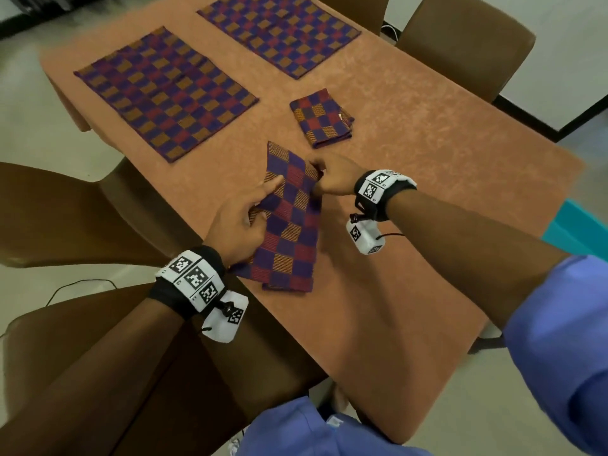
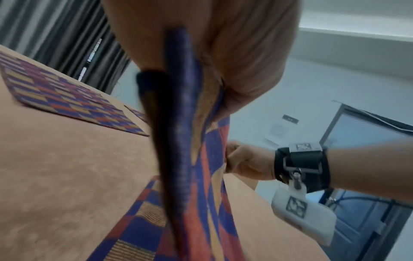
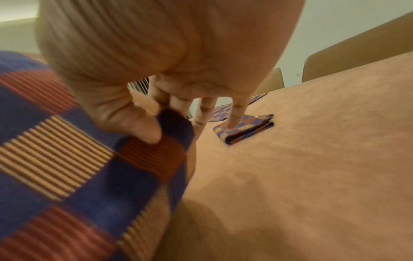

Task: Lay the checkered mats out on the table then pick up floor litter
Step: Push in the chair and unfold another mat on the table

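1. in the middle of the head view, both hands hold a half-folded checkered mat [image 1: 289, 222] just above the table [image 1: 427, 199], its lower end drooping toward the table's near edge.
2. the left hand [image 1: 240, 222] grips the mat's left edge at lower centre of the frame: thumb curled onto the cloth, forefinger stretched out flat along the top of the fabric.
3. the right hand [image 1: 335, 176] sits at the mat's upper right corner; in the right wrist view its thumb [image 3: 136, 123] and first fingers pinch the cloth edge, while the outer fingers hang straighter.
4. the left wrist view shows the mat edge-on, running down the centre of the frame, with the right hand [image 2: 248, 162] closed on it at centre right.
5. a small folded mat [image 1: 322, 118] lies on the table just above and right of the hands, well clear of them.
6. two mats lie spread flat: one in the upper left of the head view [image 1: 164, 93], the other at top centre [image 1: 279, 31].
7. brown chairs [image 1: 467, 44] stand round the table, one in the upper right and more along the left side.
8. blue sleeves [image 1: 559, 340] fill the lower right corner.
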